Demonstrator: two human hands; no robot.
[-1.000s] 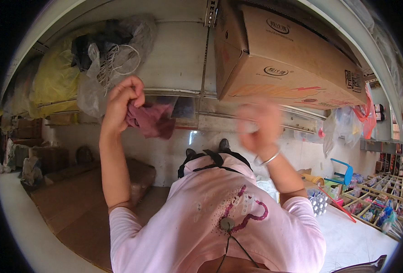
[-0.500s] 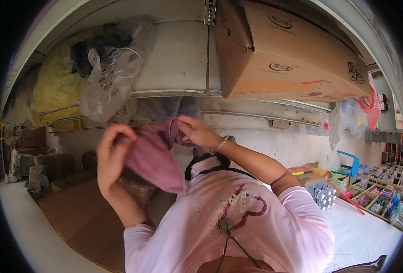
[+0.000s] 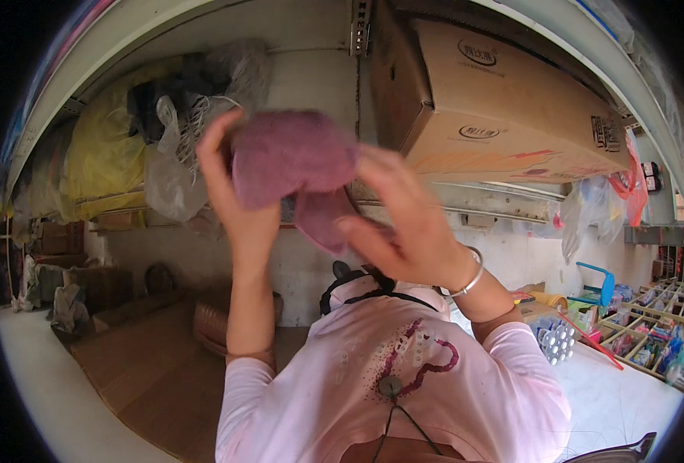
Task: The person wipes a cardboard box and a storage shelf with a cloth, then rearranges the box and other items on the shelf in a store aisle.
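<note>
A mauve cloth (image 3: 292, 158), bunched and folded over, is held up in front of the shelving, with a loose flap hanging from its lower side. My left hand (image 3: 241, 208) grips its left side, thumb and fingers curled around the fabric. At the right edge of the cloth is my right hand (image 3: 415, 220), a pale bangle on its wrist. Its fingertips reach the fabric and its thumb lies by the hanging flap, but motion blurs the fingers, so whether they grip is unclear.
A large cardboard box (image 3: 511, 100) rests on the shelf at upper right. Yellow plastic bags (image 3: 106, 166) and clear ones hang at left. Flattened cardboard (image 3: 149, 370) lies at lower left. A blue plastic stool (image 3: 595, 284) and divided bins (image 3: 658, 324) of small goods stand at right.
The cloth has gone up and is now bunched instead of hanging down in a point. Both hands rose with it; my left hand now grips its left side, and my right hand has turned.
</note>
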